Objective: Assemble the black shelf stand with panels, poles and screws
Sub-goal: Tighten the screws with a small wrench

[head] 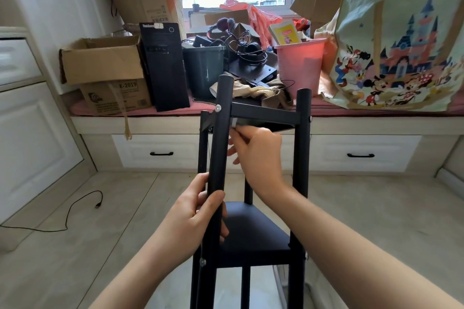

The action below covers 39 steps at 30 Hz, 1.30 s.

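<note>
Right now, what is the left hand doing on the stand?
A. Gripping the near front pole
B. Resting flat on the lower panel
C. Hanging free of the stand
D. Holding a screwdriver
A. The left hand has its fingers and thumb wrapped round the near front pole, above the lower panel, while the right hand works up near the upper panel.

Tiled floor [364,221] carries the shelf stand [251,228] and a cable [75,206].
</note>
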Motion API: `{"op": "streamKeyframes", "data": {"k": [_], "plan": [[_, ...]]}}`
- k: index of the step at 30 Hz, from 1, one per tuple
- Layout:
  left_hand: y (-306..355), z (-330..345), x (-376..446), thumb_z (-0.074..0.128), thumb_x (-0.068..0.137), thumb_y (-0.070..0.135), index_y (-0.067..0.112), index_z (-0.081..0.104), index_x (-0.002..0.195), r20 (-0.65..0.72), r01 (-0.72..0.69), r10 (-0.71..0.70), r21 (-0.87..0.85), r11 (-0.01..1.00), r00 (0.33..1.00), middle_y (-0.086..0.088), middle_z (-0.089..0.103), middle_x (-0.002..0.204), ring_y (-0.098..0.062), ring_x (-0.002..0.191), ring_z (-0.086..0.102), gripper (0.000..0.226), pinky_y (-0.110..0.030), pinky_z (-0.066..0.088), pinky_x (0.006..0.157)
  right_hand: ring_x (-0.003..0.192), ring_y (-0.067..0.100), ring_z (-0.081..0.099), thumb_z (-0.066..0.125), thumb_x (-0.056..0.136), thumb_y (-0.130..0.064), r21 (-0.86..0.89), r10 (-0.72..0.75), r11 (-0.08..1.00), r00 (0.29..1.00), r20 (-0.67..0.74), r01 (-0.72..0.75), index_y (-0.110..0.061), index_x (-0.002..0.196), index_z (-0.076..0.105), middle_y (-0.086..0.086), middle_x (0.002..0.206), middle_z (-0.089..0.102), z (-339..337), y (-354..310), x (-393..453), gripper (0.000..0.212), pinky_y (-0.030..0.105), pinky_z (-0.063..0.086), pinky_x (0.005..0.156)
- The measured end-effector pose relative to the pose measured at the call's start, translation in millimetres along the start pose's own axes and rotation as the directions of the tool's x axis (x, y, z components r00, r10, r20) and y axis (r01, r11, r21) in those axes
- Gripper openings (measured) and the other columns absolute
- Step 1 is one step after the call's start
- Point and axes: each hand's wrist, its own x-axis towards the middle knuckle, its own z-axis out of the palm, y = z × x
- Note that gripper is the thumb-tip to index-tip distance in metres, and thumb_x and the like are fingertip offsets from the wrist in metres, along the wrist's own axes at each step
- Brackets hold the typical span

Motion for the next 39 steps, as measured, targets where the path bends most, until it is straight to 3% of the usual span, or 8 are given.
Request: {"op": "streamKeyframes", "data": {"k": [8,11,14,17,21,26,34,39], "plan": [[2,1,1,0.047,0.102,0.023,0.03,0.05,0.114,0.001,-0.001,0.001,-0.001,1.0,1.0,-0.001,0.066,0.069,-0.04,0.066,0.067,0.013,-0.054,0.061,0.067,0.069,-0.003,0.064,0.063,0.094,-0.005,0.043,-0.089,0.994,0.984,-0.154,0.096,0.0,0.083,0.075,0.002,0.07,0.071,17,8,6,0.017,-0.001,0.041,0.062],[2,3,2,0.047,0.103,0.021,0.027,0.051,0.114,-0.004,0.002,-0.002,-0.015,1.0,1.0,0.0,0.064,0.068,-0.031,0.061,0.066,0.013,-0.054,0.06,0.066,0.058,-0.013,0.056,0.063,0.094,-0.004,0.033,-0.077,0.996,0.982,-0.175,0.084,-0.001,0.079,0.074,-0.007,0.062,0.062,17,5,6,0.019,-0.004,0.035,0.06],[2,3,3,0.046,0.104,0.02,0.029,0.05,0.114,0.0,0.0,0.0,-0.017,1.0,1.0,0.0,0.063,0.067,-0.028,0.061,0.066,0.014,-0.052,0.061,0.065,0.057,-0.003,0.059,0.061,0.095,-0.009,0.027,-0.069,0.997,0.985,-0.155,0.074,-0.003,0.079,0.073,-0.007,0.062,0.063,18,8,7,0.021,0.004,0.042,0.06],[1,1,5,0.046,0.104,0.021,0.028,0.05,0.114,-0.002,-0.003,0.003,-0.015,1.0,1.0,0.001,0.063,0.067,-0.028,0.061,0.066,0.013,-0.053,0.061,0.065,0.06,0.013,0.062,0.057,0.097,-0.017,-0.012,-0.045,0.999,0.995,-0.092,0.044,-0.006,0.083,0.071,-0.001,0.066,0.066,18,14,5,0.023,0.032,0.053,0.062],[-1,-3,4,0.046,0.103,0.023,0.029,0.049,0.115,0.003,-0.007,0.007,0.006,1.0,1.0,0.0,0.066,0.069,-0.029,0.063,0.067,0.013,-0.05,0.062,0.065,0.055,0.003,0.053,0.057,0.097,-0.01,-0.071,-0.016,0.997,0.999,-0.03,0.014,-0.01,0.077,0.064,-0.011,0.058,0.053,2,11,0,0.021,0.014,0.039,0.054],[-2,-6,2,0.047,0.102,0.026,0.03,0.048,0.117,0.02,-0.005,0.005,0.005,1.0,1.0,0.002,0.066,0.069,-0.026,0.063,0.068,0.015,-0.047,0.063,0.065,0.058,0.018,0.061,0.054,0.097,-0.011,-0.147,-0.052,0.988,0.998,0.03,0.055,-0.004,0.086,0.07,0.006,0.067,0.066,-18,4,-4,0.02,0.039,0.051,0.058],[-2,-5,1,0.047,0.102,0.026,0.027,0.048,0.119,0.031,-0.013,0.012,0.016,1.0,0.999,0.0,0.065,0.07,-0.029,0.064,0.068,0.017,-0.052,0.062,0.067,0.056,0.009,0.057,0.059,0.095,-0.013,-0.243,-0.116,0.964,0.993,-0.006,0.111,-0.008,0.079,0.073,0.001,0.062,0.064,-25,-9,1,0.022,0.023,0.044,0.054],[0,-7,0,0.047,0.103,0.021,0.023,0.05,0.117,0.049,-0.003,0.004,-0.014,1.0,0.999,-0.001,0.064,0.073,-0.028,0.064,0.066,0.015,-0.056,0.06,0.067,0.057,0.018,0.064,0.06,0.096,-0.016,-0.21,-0.116,0.972,0.993,-0.021,0.109,-0.007,0.08,0.076,0.003,0.063,0.068,-21,-9,0,0.024,0.033,0.052,0.062]]}}
